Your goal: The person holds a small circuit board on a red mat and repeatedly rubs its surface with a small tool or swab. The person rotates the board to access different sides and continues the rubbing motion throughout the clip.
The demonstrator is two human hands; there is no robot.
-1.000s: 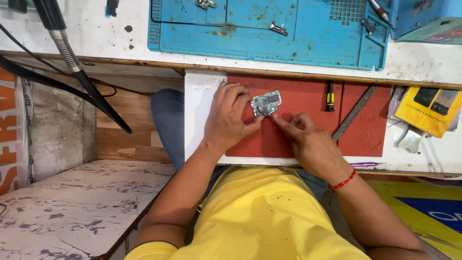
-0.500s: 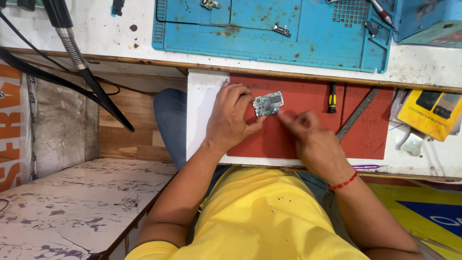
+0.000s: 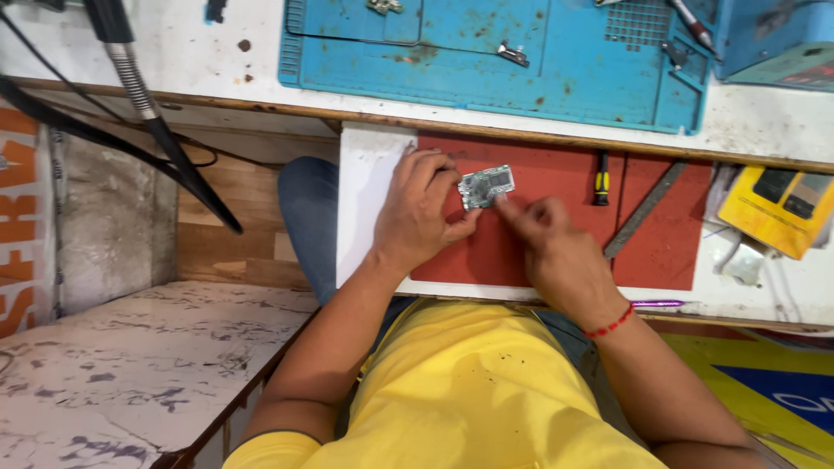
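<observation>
At the left of the red mat (image 3: 556,252) on the pull-out tabletop (image 3: 369,200), the left hand (image 3: 417,213) pinches a small green circuit board (image 3: 486,186) by its left edge, thumb below and fingers curled over the top, so this grip is closed on the board. The board sits tilted just above the mat, near its upper edge. To its right, the right hand (image 3: 556,247) brings its fingertips (image 3: 506,207) to the board's lower right corner; the hand is blurred, so whether it pinches something tiny or merely touches the board cannot be told. To do this step well, the left hand should likely keep the board steady by its edges, clear of the components, while the right works with light pressure over the mat, so that any small part that drops stays on it. Farther right lie a yellow-handled screwdriver (image 3: 600,178) and a metal ruler (image 3: 645,209), well apart from both hands.
</observation>
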